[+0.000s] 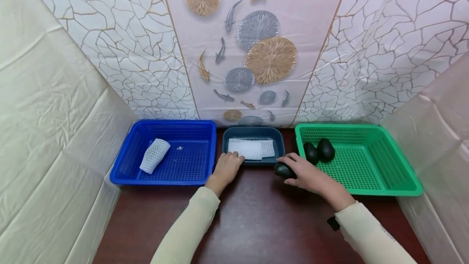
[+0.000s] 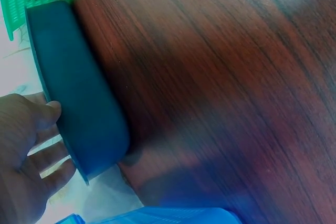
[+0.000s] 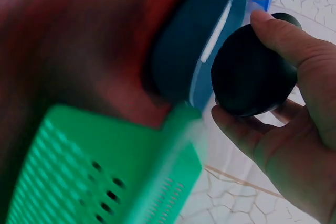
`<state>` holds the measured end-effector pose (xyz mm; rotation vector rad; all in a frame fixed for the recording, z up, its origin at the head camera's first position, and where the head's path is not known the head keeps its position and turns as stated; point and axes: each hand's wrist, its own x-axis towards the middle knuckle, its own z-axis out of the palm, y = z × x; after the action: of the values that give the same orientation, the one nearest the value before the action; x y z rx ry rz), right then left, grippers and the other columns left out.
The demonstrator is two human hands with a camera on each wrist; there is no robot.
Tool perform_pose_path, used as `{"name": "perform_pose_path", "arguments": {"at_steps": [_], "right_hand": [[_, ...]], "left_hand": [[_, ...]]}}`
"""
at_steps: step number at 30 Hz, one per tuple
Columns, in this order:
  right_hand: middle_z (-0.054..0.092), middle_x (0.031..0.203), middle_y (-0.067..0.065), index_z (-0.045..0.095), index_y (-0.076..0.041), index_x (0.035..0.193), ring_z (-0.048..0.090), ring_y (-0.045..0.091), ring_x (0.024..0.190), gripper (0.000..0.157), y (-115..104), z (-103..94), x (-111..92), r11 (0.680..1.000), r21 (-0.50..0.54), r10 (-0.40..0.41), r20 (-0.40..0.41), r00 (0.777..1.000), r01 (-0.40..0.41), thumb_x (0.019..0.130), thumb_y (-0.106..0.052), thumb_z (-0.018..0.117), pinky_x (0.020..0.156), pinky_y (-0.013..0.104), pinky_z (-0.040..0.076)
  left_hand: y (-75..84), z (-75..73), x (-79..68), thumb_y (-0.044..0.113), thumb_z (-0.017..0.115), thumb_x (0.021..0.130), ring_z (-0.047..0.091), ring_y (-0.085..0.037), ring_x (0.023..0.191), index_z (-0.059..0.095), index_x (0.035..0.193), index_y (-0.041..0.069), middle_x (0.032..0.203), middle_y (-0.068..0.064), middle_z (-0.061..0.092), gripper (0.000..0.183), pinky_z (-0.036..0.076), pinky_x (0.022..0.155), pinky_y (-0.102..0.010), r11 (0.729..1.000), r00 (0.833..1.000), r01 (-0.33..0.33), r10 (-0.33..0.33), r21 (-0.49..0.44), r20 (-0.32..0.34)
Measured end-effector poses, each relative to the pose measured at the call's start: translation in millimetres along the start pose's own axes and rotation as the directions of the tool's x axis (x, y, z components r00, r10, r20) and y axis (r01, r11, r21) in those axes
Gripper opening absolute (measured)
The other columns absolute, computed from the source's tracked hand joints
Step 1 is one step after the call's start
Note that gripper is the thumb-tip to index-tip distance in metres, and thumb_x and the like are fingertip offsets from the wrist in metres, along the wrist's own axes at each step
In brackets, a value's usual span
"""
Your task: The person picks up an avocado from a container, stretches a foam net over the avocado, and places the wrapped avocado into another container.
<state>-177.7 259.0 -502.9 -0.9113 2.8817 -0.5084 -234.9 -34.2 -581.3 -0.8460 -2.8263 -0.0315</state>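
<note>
My right hand (image 1: pixel 302 173) grips a dark avocado (image 1: pixel 283 170) between thumb and fingers, just off the right front corner of a small dark blue tray (image 1: pixel 280 150). In the right wrist view the avocado (image 3: pixel 252 69) is held clear of the tray's side. At the tray's left front corner, my left hand (image 1: pixel 228 167) holds the rim, its thumb (image 2: pixel 52 107) on the edge and the other fingers beyond it. Flat white foam net sleeves (image 1: pixel 250 149) lie in the tray, close to the left fingers. Two more avocados (image 1: pixel 325 150) rest in the green basket (image 1: pixel 366 190).
A blue basket (image 1: pixel 165 181) stands to the left, holding a bulging white foam net sleeve (image 1: pixel 154 156) whose contents I cannot make out. The baskets and tray line the back of the brown table (image 1: pixel 242 215). Cloth-covered walls (image 1: pixel 88 105) enclose the table.
</note>
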Motion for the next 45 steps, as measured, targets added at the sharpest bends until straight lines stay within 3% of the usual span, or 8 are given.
{"name": "perform_pose_path", "arguments": {"at_steps": [7, 12, 25, 36, 45], "right_hand": [[0.055, 0.136, 0.017, 0.054, -0.011, 0.146, 0.06, 0.036, 0.119, 0.068, -4.9, 30.9, -2.4, 0.994, 0.035, 0.107, 0.012, 0.994, -0.107, 0.087, -0.024, 0.085, 0.095, 0.052, 0.055], [0.055, 0.137, 0.016, 0.054, -0.013, 0.146, 0.059, 0.037, 0.121, 0.068, -10.2, 44.5, -0.3, 0.984, -0.003, 0.177, 0.037, 0.984, -0.177, 0.087, -0.026, 0.085, 0.097, 0.053, 0.054], [0.056, 0.134, 0.017, 0.055, -0.011, 0.144, 0.059, 0.037, 0.116, 0.066, -13.5, 75.5, 3.7, 0.982, -0.004, 0.187, 0.054, 0.981, -0.187, 0.087, -0.026, 0.085, 0.096, 0.051, 0.054], [0.057, 0.135, 0.02, 0.056, -0.009, 0.143, 0.059, 0.041, 0.12, 0.066, -21.1, 89.9, 0.6, 0.967, -0.001, 0.253, 0.118, 0.96, -0.255, 0.087, -0.027, 0.084, 0.098, 0.053, 0.053], [0.057, 0.135, 0.017, 0.055, -0.01, 0.144, 0.06, 0.038, 0.118, 0.065, -19.9, 94.1, -0.5, 0.964, -0.013, 0.265, 0.107, 0.958, -0.265, 0.089, -0.03, 0.082, 0.098, 0.052, 0.053]], "left_hand": [[0.3, -1.1, -1.8, 0.005, 0.06, 0.1, 0.07, -0.026, 0.089, 0.077, 0.111, 0.018, 0.097, -0.007, 0.072, 0.024, 0.057, 0.075, -0.044, 1.0, 1.0, 0.002, -0.002, -0.008, 0.002], [-1.3, -3.3, -2.6, 0.005, 0.061, 0.099, 0.07, -0.026, 0.088, 0.077, 0.11, 0.019, 0.096, -0.007, 0.072, 0.024, 0.057, 0.074, -0.044, 1.0, 1.0, -0.002, 0.002, -0.001, 0.0], [-2.2, -4.9, -2.1, 0.004, 0.06, 0.1, 0.07, -0.027, 0.091, 0.076, 0.113, 0.019, 0.099, -0.007, 0.072, 0.026, 0.057, 0.077, -0.045, 1.0, 1.0, 0.005, -0.005, 0.001, 0.007], [1.0, -1.1, -2.8, 0.005, 0.06, 0.1, 0.07, -0.026, 0.091, 0.076, 0.113, 0.02, 0.099, -0.006, 0.072, 0.025, 0.057, 0.077, -0.043, 1.0, 1.0, -0.001, 0.0, 0.01, 0.026], [2.1, -2.2, -1.6, 0.006, 0.059, 0.1, 0.07, -0.026, 0.091, 0.076, 0.113, 0.02, 0.098, -0.006, 0.072, 0.025, 0.057, 0.077, -0.043, 1.0, 1.0, 0.007, -0.007, 0.009, 0.015]]}}
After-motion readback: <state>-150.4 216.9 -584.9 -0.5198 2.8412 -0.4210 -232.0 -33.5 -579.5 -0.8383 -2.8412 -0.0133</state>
